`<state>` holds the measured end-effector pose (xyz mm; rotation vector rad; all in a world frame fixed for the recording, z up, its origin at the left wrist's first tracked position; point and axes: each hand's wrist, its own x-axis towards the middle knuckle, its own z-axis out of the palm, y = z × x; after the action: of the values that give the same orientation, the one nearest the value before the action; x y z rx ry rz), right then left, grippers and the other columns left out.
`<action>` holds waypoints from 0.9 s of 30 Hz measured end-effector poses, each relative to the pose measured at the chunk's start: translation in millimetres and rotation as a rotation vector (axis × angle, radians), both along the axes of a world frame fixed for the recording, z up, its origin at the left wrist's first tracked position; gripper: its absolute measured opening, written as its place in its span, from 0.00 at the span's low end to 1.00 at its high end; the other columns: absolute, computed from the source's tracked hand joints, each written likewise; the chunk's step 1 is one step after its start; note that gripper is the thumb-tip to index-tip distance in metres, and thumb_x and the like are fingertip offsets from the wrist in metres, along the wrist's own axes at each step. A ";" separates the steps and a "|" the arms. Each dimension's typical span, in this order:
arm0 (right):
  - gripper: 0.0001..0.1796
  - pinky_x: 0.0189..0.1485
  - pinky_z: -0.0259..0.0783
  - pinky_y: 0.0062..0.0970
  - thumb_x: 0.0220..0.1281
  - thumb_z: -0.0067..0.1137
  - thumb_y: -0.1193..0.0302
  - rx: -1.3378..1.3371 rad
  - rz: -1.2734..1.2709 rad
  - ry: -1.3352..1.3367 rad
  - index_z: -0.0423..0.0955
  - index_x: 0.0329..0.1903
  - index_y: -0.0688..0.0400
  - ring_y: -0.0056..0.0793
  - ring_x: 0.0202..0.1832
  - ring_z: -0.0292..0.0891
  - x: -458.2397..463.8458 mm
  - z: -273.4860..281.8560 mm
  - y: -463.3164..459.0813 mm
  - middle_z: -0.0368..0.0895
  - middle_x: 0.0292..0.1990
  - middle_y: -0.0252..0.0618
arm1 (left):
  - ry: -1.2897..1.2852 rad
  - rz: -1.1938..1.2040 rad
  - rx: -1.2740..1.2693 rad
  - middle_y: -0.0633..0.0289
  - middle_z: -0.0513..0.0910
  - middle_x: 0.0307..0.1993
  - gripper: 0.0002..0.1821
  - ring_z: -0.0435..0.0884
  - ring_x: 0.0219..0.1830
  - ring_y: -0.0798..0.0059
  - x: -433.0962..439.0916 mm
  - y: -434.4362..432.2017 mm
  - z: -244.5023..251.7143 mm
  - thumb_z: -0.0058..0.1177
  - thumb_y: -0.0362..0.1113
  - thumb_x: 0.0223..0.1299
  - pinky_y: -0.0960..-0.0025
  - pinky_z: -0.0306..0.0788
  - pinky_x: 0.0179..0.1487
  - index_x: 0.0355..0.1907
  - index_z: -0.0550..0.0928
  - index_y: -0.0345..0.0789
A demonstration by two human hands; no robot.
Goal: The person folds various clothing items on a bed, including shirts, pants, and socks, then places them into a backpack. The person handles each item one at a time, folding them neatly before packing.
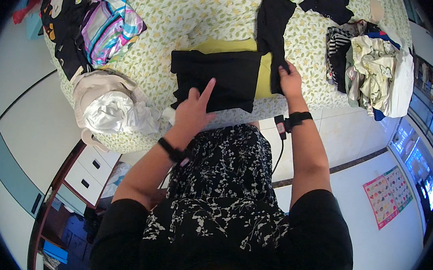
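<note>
A folded black garment (pixel 220 77) lies near the bed's front edge, partly over a yellow-green garment (pixel 265 76). My left hand (pixel 197 109) is at its lower left part, index finger extended and thumb apart, holding nothing. To the right, a narrow black cloth piece (pixel 273 22) stretches away over the bed; whether it joins the folded part cannot be told. My right hand (pixel 291 80) pinches this piece near its lower end, between thumb and fingers.
The bed's leaf-patterned sheet (pixel 210 10) bears a colourful satin garment (pixel 111 26), white clothes (pixel 109 112) and a beige item (pixel 92 85) at left. At right lies a clothes pile (pixel 375 71); another black garment (pixel 329 5) is farther back. A white drawer cabinet (pixel 89 171) stands at lower left.
</note>
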<state>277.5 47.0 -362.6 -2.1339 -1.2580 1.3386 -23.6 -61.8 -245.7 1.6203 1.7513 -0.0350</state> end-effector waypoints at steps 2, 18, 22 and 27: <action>0.23 0.51 0.69 0.21 0.65 0.56 0.67 0.022 -0.363 0.475 0.69 0.59 0.65 0.22 0.45 0.74 6.8 7.1 4.3 0.81 0.43 0.39 | 0.100 -0.114 -0.121 0.53 0.76 0.36 0.55 0.81 0.31 0.58 8.3 24.9 -24.1 0.69 0.44 0.44 0.61 0.76 0.34 0.73 0.50 0.62; 0.48 0.66 0.59 0.43 0.40 0.70 0.64 0.478 0.298 -0.562 0.59 0.69 0.48 0.52 0.66 0.58 49.3 8.0 31.9 0.61 0.64 0.54 | -0.226 0.045 -0.230 0.59 0.76 0.28 0.39 0.76 0.26 0.68 10.2 51.9 -10.5 0.66 0.41 0.51 0.66 0.72 0.32 0.67 0.67 0.50; 0.45 0.65 0.60 0.45 0.44 0.66 0.66 0.262 0.438 -0.707 0.60 0.68 0.33 0.51 0.68 0.56 27.9 6.1 59.2 0.54 0.70 0.48 | -0.460 0.344 -0.270 0.70 0.69 0.21 0.22 0.66 0.23 0.83 18.4 64.0 11.3 0.61 0.38 0.58 0.77 0.65 0.28 0.56 0.78 0.39; 0.26 0.62 0.66 0.32 0.62 0.53 0.59 0.230 -0.045 -0.137 0.72 0.60 0.58 0.50 0.60 0.69 94.1 -56.4 76.3 0.65 0.65 0.53 | -0.669 0.517 -0.277 0.76 0.68 0.22 0.16 0.64 0.23 0.90 35.0 82.3 13.3 0.56 0.36 0.63 0.82 0.62 0.27 0.53 0.80 0.35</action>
<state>371.7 123.3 -419.0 -2.1057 -1.3366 0.9913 11.3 20.6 -232.3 0.8070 1.4871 0.4393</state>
